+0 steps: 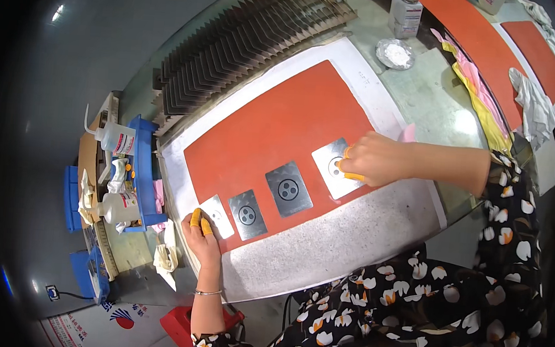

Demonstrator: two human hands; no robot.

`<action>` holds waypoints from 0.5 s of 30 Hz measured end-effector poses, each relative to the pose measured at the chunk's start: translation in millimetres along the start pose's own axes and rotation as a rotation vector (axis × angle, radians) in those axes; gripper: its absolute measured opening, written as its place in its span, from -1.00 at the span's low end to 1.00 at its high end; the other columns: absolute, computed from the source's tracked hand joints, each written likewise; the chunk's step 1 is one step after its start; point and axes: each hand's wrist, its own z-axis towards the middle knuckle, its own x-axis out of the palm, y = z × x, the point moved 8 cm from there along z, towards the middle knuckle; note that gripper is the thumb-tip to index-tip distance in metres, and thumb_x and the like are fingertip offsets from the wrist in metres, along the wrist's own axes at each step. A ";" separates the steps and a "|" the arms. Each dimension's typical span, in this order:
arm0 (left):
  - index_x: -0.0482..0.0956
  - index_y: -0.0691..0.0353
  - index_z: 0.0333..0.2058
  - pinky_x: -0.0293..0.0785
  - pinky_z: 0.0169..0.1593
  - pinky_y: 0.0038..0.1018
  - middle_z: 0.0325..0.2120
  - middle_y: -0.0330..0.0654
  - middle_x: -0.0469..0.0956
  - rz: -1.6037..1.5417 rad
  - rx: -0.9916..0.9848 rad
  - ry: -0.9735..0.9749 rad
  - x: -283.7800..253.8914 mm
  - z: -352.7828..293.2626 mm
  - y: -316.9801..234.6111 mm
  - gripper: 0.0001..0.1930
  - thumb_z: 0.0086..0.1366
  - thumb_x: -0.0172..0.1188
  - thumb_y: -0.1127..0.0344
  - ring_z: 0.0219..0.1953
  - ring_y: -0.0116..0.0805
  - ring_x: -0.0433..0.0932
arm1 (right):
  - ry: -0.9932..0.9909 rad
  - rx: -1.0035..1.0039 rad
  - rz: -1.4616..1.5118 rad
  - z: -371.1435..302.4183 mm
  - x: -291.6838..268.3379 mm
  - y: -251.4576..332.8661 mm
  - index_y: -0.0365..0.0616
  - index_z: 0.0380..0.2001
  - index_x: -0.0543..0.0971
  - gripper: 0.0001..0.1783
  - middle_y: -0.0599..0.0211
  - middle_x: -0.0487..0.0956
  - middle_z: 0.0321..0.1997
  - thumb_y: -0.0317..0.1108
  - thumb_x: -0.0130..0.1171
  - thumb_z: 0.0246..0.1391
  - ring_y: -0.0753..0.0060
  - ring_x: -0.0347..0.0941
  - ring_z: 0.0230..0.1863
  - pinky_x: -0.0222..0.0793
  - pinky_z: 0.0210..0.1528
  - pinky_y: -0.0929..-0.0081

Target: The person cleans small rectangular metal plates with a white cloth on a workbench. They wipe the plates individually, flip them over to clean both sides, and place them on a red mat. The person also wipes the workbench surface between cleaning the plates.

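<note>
Four-cornered metal plates, several of them, lie in a row on an orange-red mat, each with a dark ring and dots at its middle. My left hand has yellow finger cots on; its fingers stretch to the lower left edge of the leftmost plate. Two grey plates, one smaller and one larger, lie untouched between my hands. Over the rightmost plate, my right hand is closed, its yellow-capped fingertips at the ring mark. Whether anything small is pinched there is hidden.
Behind the mat stands a long rack of thin dark plates. A glass dish of white material and a bottle stand far right, near cloths. At left are a blue bin and squeeze bottles.
</note>
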 end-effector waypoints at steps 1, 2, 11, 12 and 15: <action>0.38 0.46 -0.21 0.38 -0.22 -0.46 -0.21 -0.02 0.30 0.052 0.119 -0.025 -0.8 0.4 -12.8 -0.79 0.20 -0.09 0.50 -0.27 -0.23 0.39 | -0.008 0.032 0.014 -2.7 -0.6 0.4 -0.19 -0.64 0.42 -0.88 0.23 0.41 -0.70 -0.39 0.13 -0.20 0.19 0.41 -0.61 0.23 -0.60 0.26; 0.38 0.46 -0.21 0.38 -0.21 -0.45 -0.21 -0.02 0.31 0.034 0.114 -0.023 0.0 2.7 -15.1 -0.79 0.20 -0.09 0.50 -0.26 -0.21 0.39 | -0.029 -0.015 0.025 5.1 1.8 6.8 -0.18 -0.64 0.43 -0.88 0.22 0.42 -0.69 -0.39 0.13 -0.20 0.20 0.41 -0.61 0.24 -0.59 0.26; 0.37 0.44 -0.18 0.34 -0.14 -0.37 -0.19 0.00 0.31 0.128 0.173 -0.026 1.8 4.1 -19.3 -0.77 0.19 -0.07 0.49 -0.21 -0.13 0.36 | 0.024 0.049 0.003 9.5 8.9 11.1 -0.21 -0.61 0.46 -0.92 0.22 0.45 -0.66 -0.45 0.12 -0.27 0.19 0.44 -0.59 0.27 -0.58 0.26; 0.37 0.44 -0.17 0.34 -0.15 -0.38 -0.19 -0.01 0.31 0.090 0.161 -0.024 2.9 5.8 -16.2 -0.77 0.19 -0.07 0.49 -0.21 -0.13 0.37 | 0.018 0.055 -0.001 18.8 10.8 14.6 -0.21 -0.61 0.46 -0.91 0.21 0.45 -0.66 -0.45 0.12 -0.28 0.19 0.44 -0.59 0.27 -0.59 0.26; 0.37 0.43 -0.17 0.36 -0.18 -0.41 -0.19 -0.02 0.30 0.101 0.181 -0.028 0.8 2.0 -11.4 -0.78 0.20 -0.06 0.50 -0.23 -0.19 0.37 | -0.072 -0.033 0.044 22.5 6.1 22.3 -0.20 -0.60 0.46 -0.88 0.20 0.46 -0.66 -0.43 0.16 -0.31 0.19 0.44 -0.60 0.28 -0.61 0.28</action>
